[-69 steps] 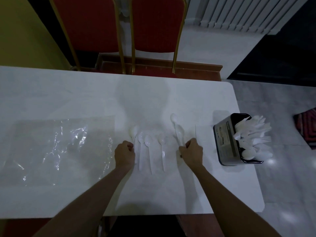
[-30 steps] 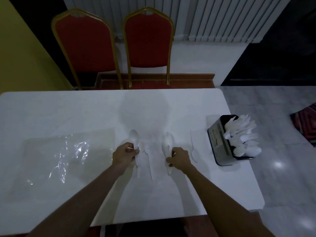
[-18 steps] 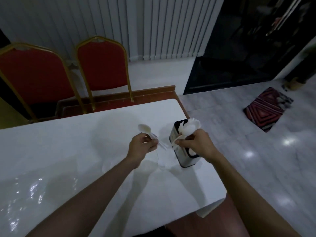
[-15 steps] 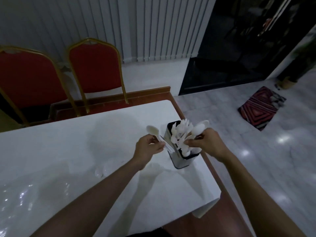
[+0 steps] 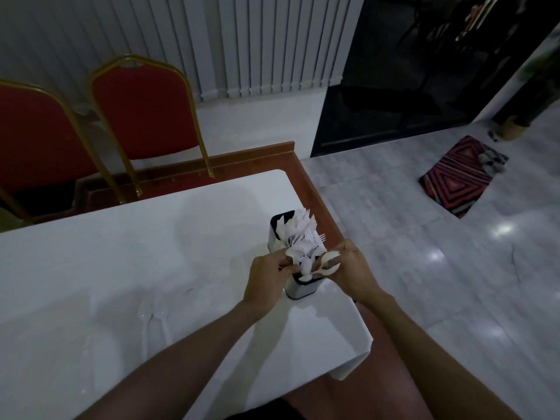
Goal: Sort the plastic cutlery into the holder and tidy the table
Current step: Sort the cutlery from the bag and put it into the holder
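A dark rectangular cutlery holder (image 5: 300, 291) stands near the right edge of the white table (image 5: 127, 253), packed with white plastic spoons and forks (image 5: 300, 231). My left hand (image 5: 268, 278) pinches a white spoon at the holder's near compartment. My right hand (image 5: 351, 271) grips white spoons (image 5: 328, 262) just over the holder's near right rim. Two white spoons (image 5: 153, 316) lie flat on the table to the left of my left forearm.
Two red chairs with gold frames (image 5: 142, 116) stand behind the table. The table's right edge and front corner (image 5: 357, 356) are close to the holder. A striped mat (image 5: 460, 177) lies on the tiled floor at right. Clear plastic film (image 5: 91, 359) glints at lower left.
Both hands picked spoons up from the table and carried them right to the holder. The view turned right. The left hand has now come in against the holder's near end.
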`<act>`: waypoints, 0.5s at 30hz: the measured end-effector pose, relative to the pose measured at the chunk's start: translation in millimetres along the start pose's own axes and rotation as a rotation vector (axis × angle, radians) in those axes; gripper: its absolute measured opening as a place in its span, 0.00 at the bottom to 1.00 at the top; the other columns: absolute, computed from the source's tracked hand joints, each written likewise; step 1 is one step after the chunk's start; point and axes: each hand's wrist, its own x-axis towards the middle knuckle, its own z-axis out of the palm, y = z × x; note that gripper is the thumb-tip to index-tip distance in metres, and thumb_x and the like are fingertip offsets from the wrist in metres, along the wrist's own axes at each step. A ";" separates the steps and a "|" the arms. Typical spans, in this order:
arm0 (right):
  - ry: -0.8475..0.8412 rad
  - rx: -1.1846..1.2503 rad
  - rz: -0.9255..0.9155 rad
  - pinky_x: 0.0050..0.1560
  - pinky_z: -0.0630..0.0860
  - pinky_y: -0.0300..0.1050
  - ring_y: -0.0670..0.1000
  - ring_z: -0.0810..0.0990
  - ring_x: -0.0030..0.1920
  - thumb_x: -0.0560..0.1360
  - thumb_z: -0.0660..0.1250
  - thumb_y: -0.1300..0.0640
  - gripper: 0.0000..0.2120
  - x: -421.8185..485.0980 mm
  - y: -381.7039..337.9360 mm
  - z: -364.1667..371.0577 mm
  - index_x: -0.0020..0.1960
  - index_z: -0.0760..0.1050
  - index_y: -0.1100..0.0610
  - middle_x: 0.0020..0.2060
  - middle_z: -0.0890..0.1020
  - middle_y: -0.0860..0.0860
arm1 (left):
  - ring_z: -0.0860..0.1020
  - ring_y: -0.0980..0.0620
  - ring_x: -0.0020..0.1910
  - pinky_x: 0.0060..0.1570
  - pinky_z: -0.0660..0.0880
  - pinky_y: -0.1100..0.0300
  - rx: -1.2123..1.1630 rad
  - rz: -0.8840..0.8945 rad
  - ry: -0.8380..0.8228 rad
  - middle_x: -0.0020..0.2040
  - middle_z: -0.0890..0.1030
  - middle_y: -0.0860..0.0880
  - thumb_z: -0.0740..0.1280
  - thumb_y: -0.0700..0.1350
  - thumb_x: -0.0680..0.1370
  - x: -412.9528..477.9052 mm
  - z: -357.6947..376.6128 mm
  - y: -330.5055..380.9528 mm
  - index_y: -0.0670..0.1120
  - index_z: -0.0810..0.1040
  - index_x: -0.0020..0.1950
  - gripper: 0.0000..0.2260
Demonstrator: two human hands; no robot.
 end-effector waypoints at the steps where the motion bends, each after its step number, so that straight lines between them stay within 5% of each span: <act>1: -0.017 0.009 0.021 0.39 0.67 0.28 0.44 0.75 0.47 0.66 0.78 0.52 0.08 1.7 5.5 6.9 0.40 0.86 0.56 0.39 0.79 0.49 | 0.75 0.62 0.30 0.32 0.67 0.70 0.042 0.016 -0.002 0.31 0.81 0.53 0.73 0.43 0.71 -1.2 3.3 -1.4 0.42 0.81 0.39 0.05; 5: -0.094 0.008 -0.047 0.40 0.77 0.47 0.51 0.77 0.41 0.63 0.75 0.40 0.15 12.3 14.5 11.7 0.40 0.83 0.50 0.37 0.82 0.43 | 0.81 0.60 0.37 0.38 0.74 0.68 0.052 0.024 -0.043 0.39 0.85 0.52 0.73 0.43 0.72 -4.0 8.0 -6.2 0.45 0.83 0.44 0.03; 8: -0.046 0.114 -0.032 0.40 0.70 0.31 0.42 0.73 0.43 0.63 0.80 0.49 0.15 6.4 10.8 -1.2 0.46 0.79 0.49 0.42 0.80 0.38 | 0.82 0.62 0.42 0.44 0.78 0.67 -0.024 0.003 -0.033 0.43 0.85 0.53 0.73 0.39 0.72 -6.5 4.8 -10.4 0.46 0.83 0.49 0.08; 12: -0.054 0.133 -0.108 0.40 0.68 0.31 0.47 0.74 0.45 0.66 0.78 0.55 0.12 0.4 10.7 3.1 0.47 0.79 0.52 0.42 0.81 0.41 | 0.80 0.69 0.43 0.50 0.76 0.70 -0.031 0.014 -0.043 0.45 0.84 0.56 0.71 0.37 0.72 -9.4 3.4 -9.8 0.44 0.83 0.53 0.10; 15: -0.087 0.152 -0.087 0.41 0.70 0.31 0.43 0.75 0.45 0.62 0.81 0.53 0.23 2.2 11.0 -5.3 0.53 0.74 0.51 0.48 0.78 0.43 | 0.79 0.71 0.45 0.51 0.76 0.70 -0.036 0.019 -0.054 0.47 0.83 0.56 0.70 0.36 0.73 -12.7 -0.8 -13.8 0.45 0.82 0.55 0.12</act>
